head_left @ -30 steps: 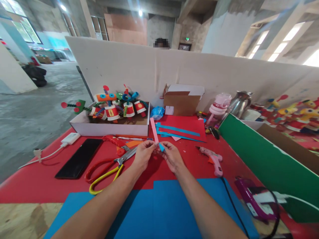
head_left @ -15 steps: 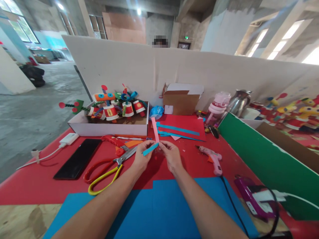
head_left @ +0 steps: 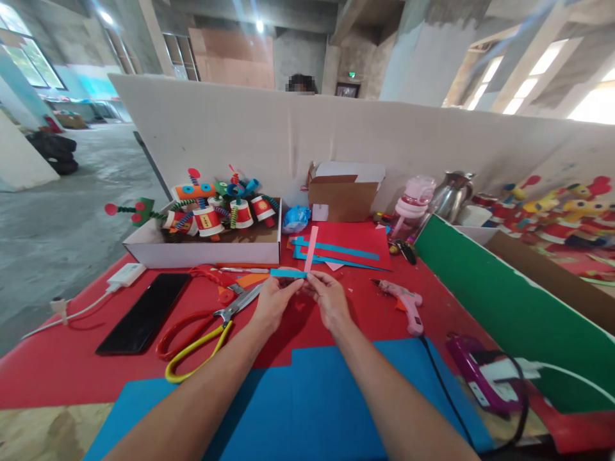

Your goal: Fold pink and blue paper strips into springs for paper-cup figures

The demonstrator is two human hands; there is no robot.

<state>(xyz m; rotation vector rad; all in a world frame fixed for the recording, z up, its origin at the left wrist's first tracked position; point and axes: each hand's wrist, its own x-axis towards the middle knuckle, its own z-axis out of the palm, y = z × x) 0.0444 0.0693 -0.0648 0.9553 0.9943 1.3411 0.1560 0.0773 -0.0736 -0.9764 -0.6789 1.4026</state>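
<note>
Over the middle of the red table, a pink paper strip [head_left: 312,248] and a blue paper strip [head_left: 287,273] meet at a corner between my fingertips. The pink one stands up and leans slightly right; the blue one points left. My left hand [head_left: 276,299] is closed on the blue strip near the joint. My right hand [head_left: 328,297] pinches the corner where both strips cross. Left of my hands lie large scissors [head_left: 225,315] with red and yellow handles. A pink hot glue gun [head_left: 406,301] rests to the right.
A white box [head_left: 202,251] with paper-cup figures stands at back left, near a black phone [head_left: 144,314]. Red and blue paper [head_left: 355,234] lies behind my hands. A green box side [head_left: 500,314], purple power strip [head_left: 485,378] and pink bottle [head_left: 413,198] are at right.
The blue strip has swung from slanting down-left to level, and the pink strip now leans right instead of left. My hands stay together, still gripping; the view has shifted slightly.
</note>
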